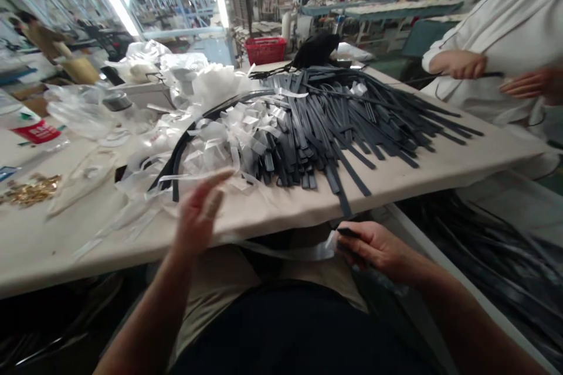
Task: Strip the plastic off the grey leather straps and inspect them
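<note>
My right hand is closed in front of the table edge, its fingers pinching the end of a dark strap. A clear plastic strip trails leftward from the same grip, below the edge. My left hand, smeared by motion, is over the table's front edge with its fingers stretched out and thumb apart; I see nothing held in it. Just beyond it lies a heap of white plastic strips. To the right of that heap, a large pile of dark flat straps fans out across the table.
Gold metal pieces and a red-labelled container are on the cloth-covered table at left. A red basket stands behind. A person in white works at right. More dark straps hang below right.
</note>
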The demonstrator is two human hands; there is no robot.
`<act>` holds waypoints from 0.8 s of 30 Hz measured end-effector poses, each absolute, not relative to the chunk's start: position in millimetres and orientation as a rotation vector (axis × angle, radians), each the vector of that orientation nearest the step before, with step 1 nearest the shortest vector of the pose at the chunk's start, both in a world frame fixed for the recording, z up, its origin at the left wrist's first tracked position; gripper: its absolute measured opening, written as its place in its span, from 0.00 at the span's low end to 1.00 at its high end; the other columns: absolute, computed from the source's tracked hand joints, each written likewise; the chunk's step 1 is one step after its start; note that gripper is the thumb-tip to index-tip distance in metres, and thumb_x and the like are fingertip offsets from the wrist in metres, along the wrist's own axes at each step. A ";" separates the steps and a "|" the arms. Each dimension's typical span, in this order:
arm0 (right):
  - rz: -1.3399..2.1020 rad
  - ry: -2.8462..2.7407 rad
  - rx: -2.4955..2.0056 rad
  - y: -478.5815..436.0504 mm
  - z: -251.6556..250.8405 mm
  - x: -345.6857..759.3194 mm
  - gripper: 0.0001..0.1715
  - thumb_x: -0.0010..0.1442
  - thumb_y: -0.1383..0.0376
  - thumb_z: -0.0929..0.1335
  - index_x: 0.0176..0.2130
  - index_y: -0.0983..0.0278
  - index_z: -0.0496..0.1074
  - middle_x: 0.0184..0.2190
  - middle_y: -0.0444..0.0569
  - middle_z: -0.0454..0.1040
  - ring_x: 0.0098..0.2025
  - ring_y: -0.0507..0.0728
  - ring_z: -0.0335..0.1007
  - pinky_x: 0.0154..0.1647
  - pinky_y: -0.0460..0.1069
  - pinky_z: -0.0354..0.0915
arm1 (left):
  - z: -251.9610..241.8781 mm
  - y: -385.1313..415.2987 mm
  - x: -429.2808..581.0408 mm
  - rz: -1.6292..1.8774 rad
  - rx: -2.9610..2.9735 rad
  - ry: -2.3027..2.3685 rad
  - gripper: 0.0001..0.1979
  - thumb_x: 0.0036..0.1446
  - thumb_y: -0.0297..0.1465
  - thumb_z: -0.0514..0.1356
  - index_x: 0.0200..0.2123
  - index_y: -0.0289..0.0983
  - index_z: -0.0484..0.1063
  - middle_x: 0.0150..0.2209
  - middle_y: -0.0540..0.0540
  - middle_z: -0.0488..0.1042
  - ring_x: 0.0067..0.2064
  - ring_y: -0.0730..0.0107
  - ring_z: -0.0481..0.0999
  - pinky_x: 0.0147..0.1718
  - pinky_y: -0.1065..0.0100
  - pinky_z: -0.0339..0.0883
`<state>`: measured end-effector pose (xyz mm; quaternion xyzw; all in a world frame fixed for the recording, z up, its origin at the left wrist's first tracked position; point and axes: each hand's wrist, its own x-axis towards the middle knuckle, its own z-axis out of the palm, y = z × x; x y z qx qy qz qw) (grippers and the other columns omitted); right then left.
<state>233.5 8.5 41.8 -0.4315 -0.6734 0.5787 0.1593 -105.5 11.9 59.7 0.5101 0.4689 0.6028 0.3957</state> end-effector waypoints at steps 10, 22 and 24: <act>1.551 -2.376 -1.101 13.5 57.3 197.5 0.17 0.67 0.58 0.60 0.29 0.63 0.63 0.23 0.43 0.65 0.23 0.50 0.61 0.23 0.43 0.56 | 32.2 14.6 -16.9 0.502 1.534 0.774 0.27 0.48 0.44 0.70 0.50 0.38 0.76 0.29 0.50 0.75 0.30 0.71 0.70 0.29 0.74 0.61; 0.076 -2.913 -1.147 89.3 117.3 223.8 0.09 0.57 0.72 0.66 0.27 0.61 0.70 0.20 0.44 0.70 0.21 0.53 0.63 0.23 0.50 0.43 | -6.0 10.1 -36.7 0.620 1.078 0.886 0.23 0.49 0.49 0.67 0.35 0.34 0.81 0.23 0.49 0.72 0.22 0.75 0.68 0.23 0.74 0.59; -0.224 -2.912 -1.009 118.5 144.8 209.4 0.14 0.55 0.78 0.62 0.29 0.62 0.71 0.24 0.46 0.71 0.24 0.54 0.65 0.26 0.50 0.46 | -11.9 10.5 -37.5 0.744 1.037 0.902 0.24 0.50 0.50 0.66 0.36 0.33 0.80 0.21 0.49 0.71 0.21 0.76 0.66 0.23 0.74 0.58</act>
